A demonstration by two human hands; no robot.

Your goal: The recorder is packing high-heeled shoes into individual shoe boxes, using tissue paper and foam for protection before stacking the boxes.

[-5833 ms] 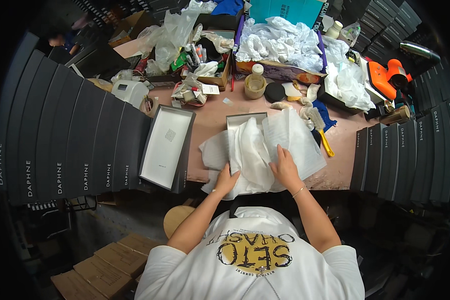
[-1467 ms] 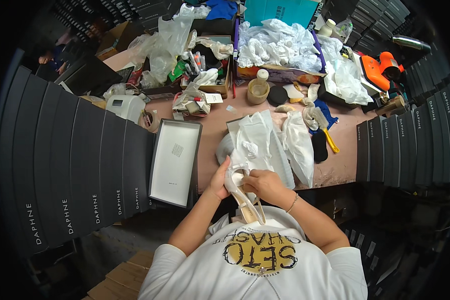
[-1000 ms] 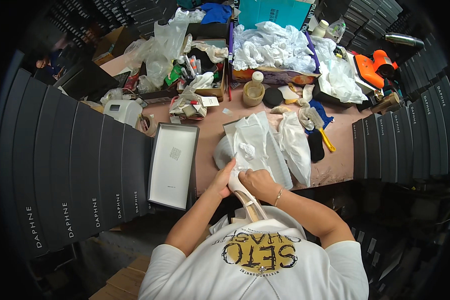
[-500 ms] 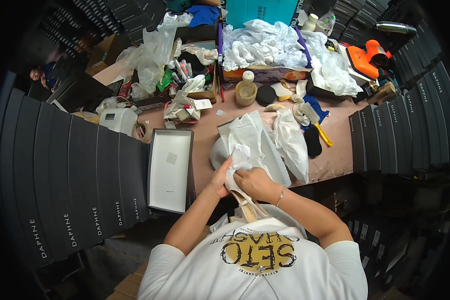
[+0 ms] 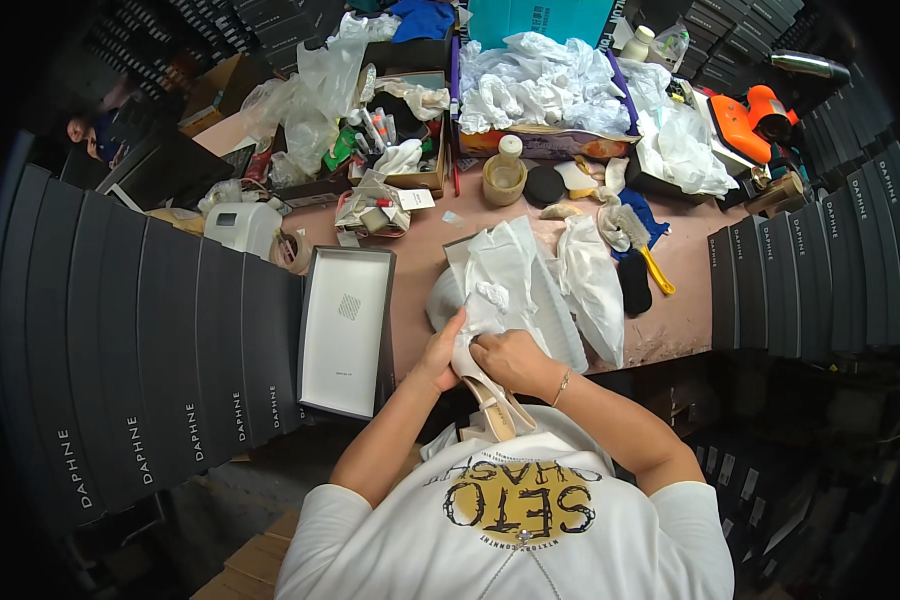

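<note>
Cream shoe point(image 5: 493, 405) at twelve o'clock | your left hand point(image 5: 440, 351) grasps it; right hand point(image 5: 512, 362), grip unclear, apparently works inside | next needs steadiness

Pinkish counter point(image 5: 678, 326) with a scuffed front edge, paper-draped box point(image 5: 457, 252), long white bundle point(image 5: 590, 290) just beside it, black oval pad point(image 5: 634, 286), yellow-handled brush point(image 5: 657, 272), black disc point(image 5: 545, 186), jar point(image 5: 503, 191), purple-edged carton point(image 5: 550, 146) behind.

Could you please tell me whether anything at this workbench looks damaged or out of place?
The pink tabletop looks worn: dark, scuffed patches mark its otherwise plain surface near the front right edge. Nothing else stands out; what shows of the pale shoe in the left hand looks undamaged.
</note>
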